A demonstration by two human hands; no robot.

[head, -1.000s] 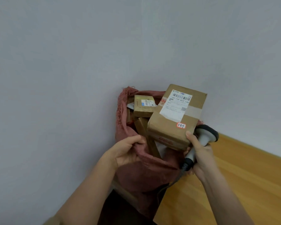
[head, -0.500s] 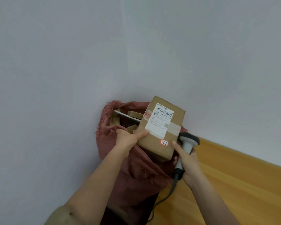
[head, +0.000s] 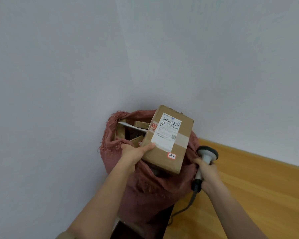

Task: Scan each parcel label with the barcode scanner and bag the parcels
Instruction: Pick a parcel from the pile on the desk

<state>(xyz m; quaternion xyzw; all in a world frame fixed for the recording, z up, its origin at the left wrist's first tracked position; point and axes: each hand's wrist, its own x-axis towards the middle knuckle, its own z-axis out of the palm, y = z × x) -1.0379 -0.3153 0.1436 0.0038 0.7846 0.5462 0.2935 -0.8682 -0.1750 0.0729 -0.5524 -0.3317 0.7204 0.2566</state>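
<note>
Left hand point(head: 134, 152) grips labelled cardboard parcel point(head: 167, 142), tilted over the open mouth of red sack point(head: 145, 192). Right hand point(head: 208, 173) holds corded barcode scanner point(head: 204, 160) beside the sack. More parcels point(head: 138, 133) lie inside.

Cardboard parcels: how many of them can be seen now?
4: the big labelled parcel over the red sack, gripped by the left hand, and three inside at. More may be hidden.

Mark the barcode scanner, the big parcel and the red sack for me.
barcode scanner point(head: 207, 153), head view, on its grey head.
big parcel point(head: 162, 159), head view, on bare cardboard below the label.
red sack point(head: 150, 190), head view, on its front cloth.
</note>
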